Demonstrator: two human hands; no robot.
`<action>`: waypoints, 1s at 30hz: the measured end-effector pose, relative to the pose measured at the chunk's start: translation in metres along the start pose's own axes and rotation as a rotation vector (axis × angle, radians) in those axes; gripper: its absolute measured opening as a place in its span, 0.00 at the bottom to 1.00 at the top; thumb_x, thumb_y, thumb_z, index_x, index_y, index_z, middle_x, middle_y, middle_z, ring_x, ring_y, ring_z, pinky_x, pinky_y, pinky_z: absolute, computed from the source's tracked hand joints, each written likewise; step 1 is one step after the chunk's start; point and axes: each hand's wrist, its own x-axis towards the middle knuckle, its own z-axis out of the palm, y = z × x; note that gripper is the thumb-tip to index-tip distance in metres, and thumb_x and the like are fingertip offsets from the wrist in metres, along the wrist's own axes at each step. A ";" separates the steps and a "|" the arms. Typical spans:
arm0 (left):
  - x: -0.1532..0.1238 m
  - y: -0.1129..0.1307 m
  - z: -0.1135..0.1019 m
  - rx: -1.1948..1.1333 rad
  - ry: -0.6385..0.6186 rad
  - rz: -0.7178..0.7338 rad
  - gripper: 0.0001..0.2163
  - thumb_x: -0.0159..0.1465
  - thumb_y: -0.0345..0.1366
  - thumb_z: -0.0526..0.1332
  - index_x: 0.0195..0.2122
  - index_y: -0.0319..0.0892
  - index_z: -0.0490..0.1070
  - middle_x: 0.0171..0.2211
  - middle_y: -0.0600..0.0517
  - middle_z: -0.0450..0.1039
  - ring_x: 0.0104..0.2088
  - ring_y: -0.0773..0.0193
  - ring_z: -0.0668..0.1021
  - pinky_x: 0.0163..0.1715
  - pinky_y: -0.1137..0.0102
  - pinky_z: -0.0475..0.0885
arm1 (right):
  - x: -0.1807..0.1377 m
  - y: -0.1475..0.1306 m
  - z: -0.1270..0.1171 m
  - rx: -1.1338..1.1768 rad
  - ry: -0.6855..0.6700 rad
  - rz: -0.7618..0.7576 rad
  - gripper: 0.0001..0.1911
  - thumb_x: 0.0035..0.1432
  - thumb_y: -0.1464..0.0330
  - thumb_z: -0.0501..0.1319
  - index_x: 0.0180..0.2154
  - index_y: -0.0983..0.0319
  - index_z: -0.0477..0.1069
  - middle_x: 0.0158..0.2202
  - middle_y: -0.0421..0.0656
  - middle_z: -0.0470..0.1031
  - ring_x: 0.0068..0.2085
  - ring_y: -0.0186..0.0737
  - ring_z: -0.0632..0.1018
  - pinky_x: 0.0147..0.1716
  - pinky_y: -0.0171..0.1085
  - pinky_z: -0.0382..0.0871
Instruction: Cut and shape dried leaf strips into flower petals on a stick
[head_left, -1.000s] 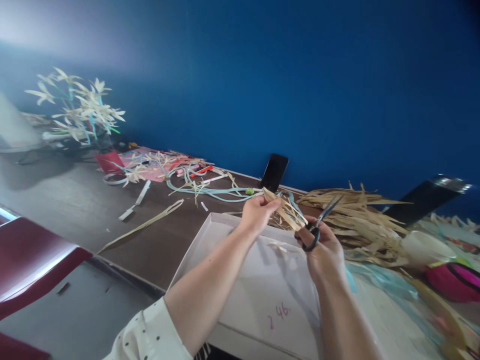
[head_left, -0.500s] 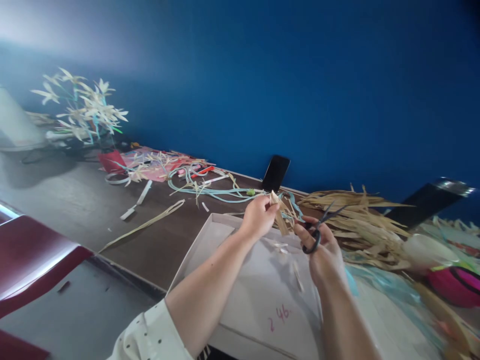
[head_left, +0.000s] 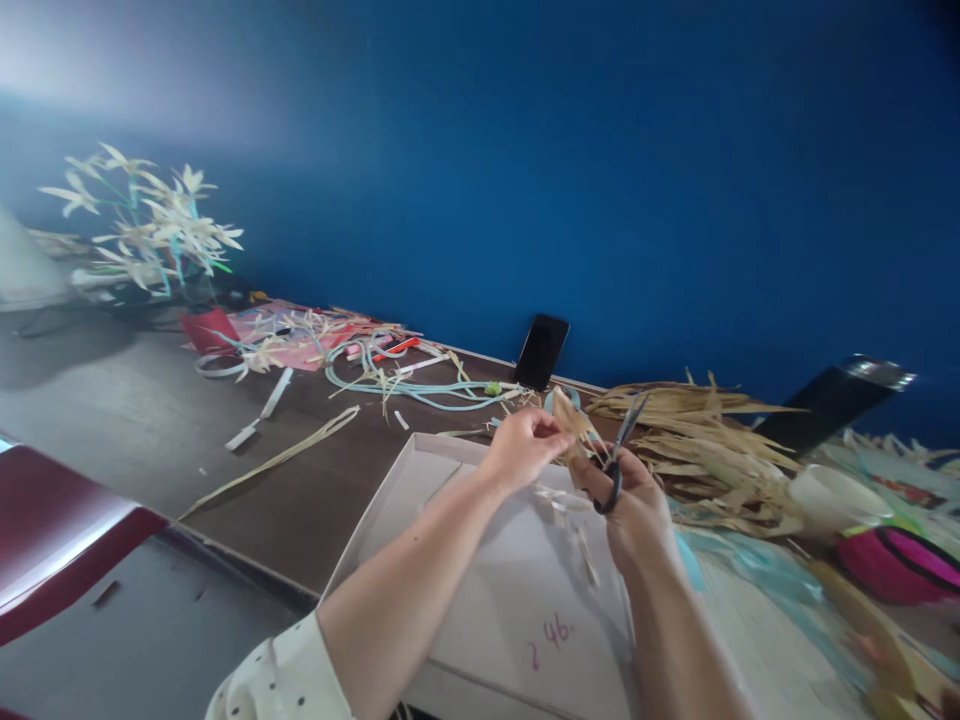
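Left hand (head_left: 523,447) pinches a dried leaf strip (head_left: 574,425) over the white box (head_left: 420,500) at the counter's near edge. Right hand (head_left: 634,500) has its grip closed on black scissors (head_left: 615,455), blades nearly shut, tips up, right beside the strip. Risks: blades so near the left fingertips could nick them; brittle strip may split off-line; offcuts could miss the box, land on the counter (head_left: 150,420).

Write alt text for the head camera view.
Over a white box, the left hand pinches a dried leaf strip while the right hand holds scissors to it. Dried leaves are piled alongside.
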 end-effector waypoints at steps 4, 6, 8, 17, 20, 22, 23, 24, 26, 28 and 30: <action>-0.002 -0.004 0.004 0.035 -0.075 0.007 0.12 0.52 0.43 0.60 0.29 0.38 0.71 0.24 0.52 0.71 0.24 0.69 0.70 0.25 0.75 0.64 | 0.001 -0.001 0.000 0.013 0.024 -0.011 0.19 0.37 0.65 0.70 0.35 0.60 0.71 0.23 0.36 0.67 0.22 0.30 0.65 0.20 0.30 0.56; -0.002 -0.004 0.005 0.024 -0.067 -0.001 0.12 0.54 0.44 0.57 0.28 0.38 0.71 0.24 0.51 0.70 0.24 0.69 0.70 0.25 0.75 0.64 | 0.001 0.000 -0.001 0.015 0.030 0.003 0.20 0.37 0.65 0.70 0.36 0.60 0.72 0.23 0.36 0.68 0.22 0.30 0.66 0.20 0.30 0.57; -0.001 -0.004 0.005 0.006 -0.053 -0.005 0.13 0.55 0.44 0.56 0.26 0.38 0.70 0.22 0.51 0.69 0.23 0.70 0.70 0.25 0.75 0.64 | 0.001 0.000 -0.001 0.021 0.019 0.014 0.20 0.37 0.66 0.70 0.36 0.60 0.72 0.24 0.36 0.69 0.22 0.30 0.66 0.21 0.31 0.58; -0.001 -0.001 0.008 0.028 0.049 -0.040 0.16 0.57 0.45 0.53 0.20 0.38 0.65 0.17 0.53 0.65 0.20 0.70 0.69 0.21 0.75 0.63 | 0.000 -0.001 0.001 -0.006 -0.005 0.034 0.20 0.36 0.66 0.70 0.36 0.60 0.72 0.23 0.35 0.69 0.21 0.29 0.66 0.20 0.30 0.57; -0.002 -0.001 0.008 0.000 0.017 -0.041 0.14 0.55 0.45 0.57 0.26 0.38 0.69 0.22 0.52 0.69 0.23 0.69 0.71 0.22 0.75 0.66 | 0.001 -0.001 0.000 -0.016 0.030 0.017 0.20 0.36 0.64 0.70 0.35 0.61 0.71 0.20 0.35 0.67 0.19 0.29 0.64 0.18 0.30 0.54; -0.003 0.001 0.008 -0.058 -0.058 -0.074 0.12 0.52 0.43 0.60 0.29 0.38 0.69 0.25 0.51 0.71 0.25 0.67 0.73 0.22 0.75 0.68 | 0.002 -0.001 -0.001 -0.023 0.071 0.003 0.21 0.37 0.63 0.70 0.36 0.61 0.71 0.20 0.35 0.66 0.19 0.28 0.63 0.17 0.29 0.53; -0.004 0.002 0.009 -0.085 -0.097 -0.093 0.11 0.52 0.42 0.62 0.30 0.38 0.69 0.26 0.50 0.71 0.26 0.67 0.74 0.23 0.74 0.69 | 0.002 -0.002 -0.001 -0.025 0.092 -0.002 0.21 0.37 0.63 0.70 0.36 0.62 0.71 0.20 0.35 0.66 0.18 0.28 0.62 0.17 0.29 0.53; -0.005 0.003 0.010 -0.102 -0.127 -0.109 0.10 0.51 0.40 0.62 0.30 0.38 0.69 0.26 0.50 0.72 0.27 0.67 0.74 0.23 0.74 0.69 | 0.002 -0.002 -0.002 -0.025 0.109 -0.005 0.22 0.38 0.62 0.70 0.37 0.62 0.71 0.20 0.35 0.66 0.18 0.28 0.62 0.17 0.29 0.53; -0.007 0.005 0.011 -0.115 -0.138 -0.125 0.09 0.52 0.38 0.62 0.28 0.38 0.69 0.25 0.50 0.71 0.26 0.68 0.74 0.23 0.74 0.69 | 0.003 -0.002 -0.003 -0.023 0.136 -0.008 0.23 0.37 0.61 0.70 0.38 0.61 0.71 0.19 0.35 0.67 0.18 0.28 0.63 0.17 0.30 0.53; -0.007 0.005 0.011 -0.124 -0.100 -0.135 0.08 0.51 0.38 0.62 0.27 0.37 0.70 0.24 0.50 0.71 0.26 0.69 0.73 0.23 0.75 0.69 | 0.003 -0.002 -0.003 -0.018 0.140 -0.003 0.23 0.37 0.60 0.70 0.38 0.61 0.71 0.20 0.36 0.68 0.18 0.30 0.65 0.17 0.30 0.54; -0.006 0.004 0.010 -0.135 -0.047 -0.142 0.10 0.51 0.40 0.62 0.27 0.37 0.71 0.23 0.51 0.71 0.25 0.70 0.72 0.23 0.77 0.67 | 0.002 -0.002 -0.003 -0.007 0.127 0.019 0.24 0.36 0.60 0.70 0.37 0.62 0.71 0.21 0.37 0.70 0.19 0.31 0.67 0.17 0.30 0.56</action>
